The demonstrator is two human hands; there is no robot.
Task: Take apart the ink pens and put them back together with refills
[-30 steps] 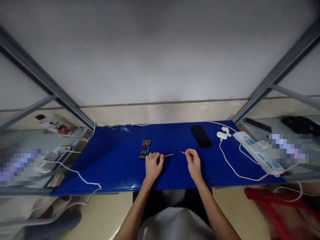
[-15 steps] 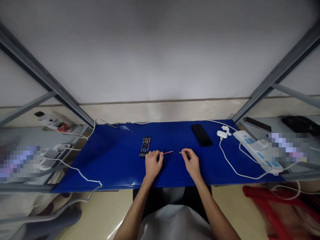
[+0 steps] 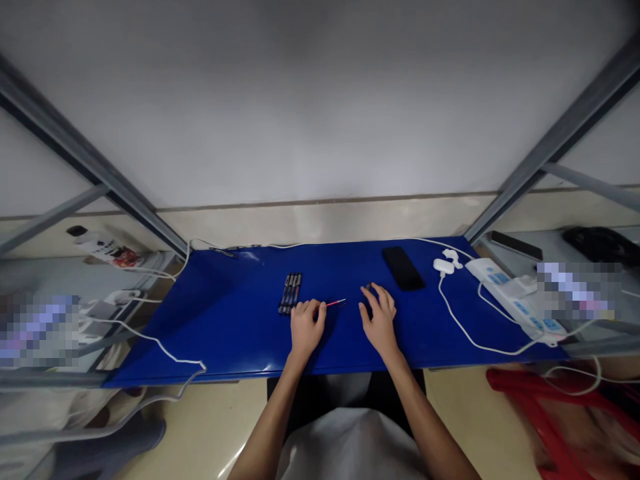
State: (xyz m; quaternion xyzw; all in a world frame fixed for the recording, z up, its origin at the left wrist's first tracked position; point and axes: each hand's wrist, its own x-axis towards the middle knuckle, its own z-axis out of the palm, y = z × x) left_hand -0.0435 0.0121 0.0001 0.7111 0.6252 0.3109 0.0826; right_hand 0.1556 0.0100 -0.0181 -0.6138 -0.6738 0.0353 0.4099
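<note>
My left hand (image 3: 307,325) is closed, with a thin red pen refill (image 3: 334,303) sticking out to the right from between thumb and fingers. Its tip is pale; whether a pen barrel surrounds the other end is hidden by the hand. To the right, my right hand (image 3: 379,317) has thumb and fingers apart over the table. A small dark piece (image 3: 369,287) lies by its fingertips, too small to name. Several dark pens (image 3: 290,292) lie side by side just beyond my left hand. Tiny dark specks show near the refill tip.
A black phone (image 3: 403,269) rests on the blue table (image 3: 225,333), beyond my right hand. Farther right are a white charger (image 3: 443,267) with its cable and a white power strip (image 3: 515,301). A white cable (image 3: 170,357) crosses the left edge. Metal posts stand at both sides.
My right hand has opened from a pinch on a small dark piece, its fingers reaching slightly farther forward. That piece now sits farther from me. My left hand stays put with the refill.
</note>
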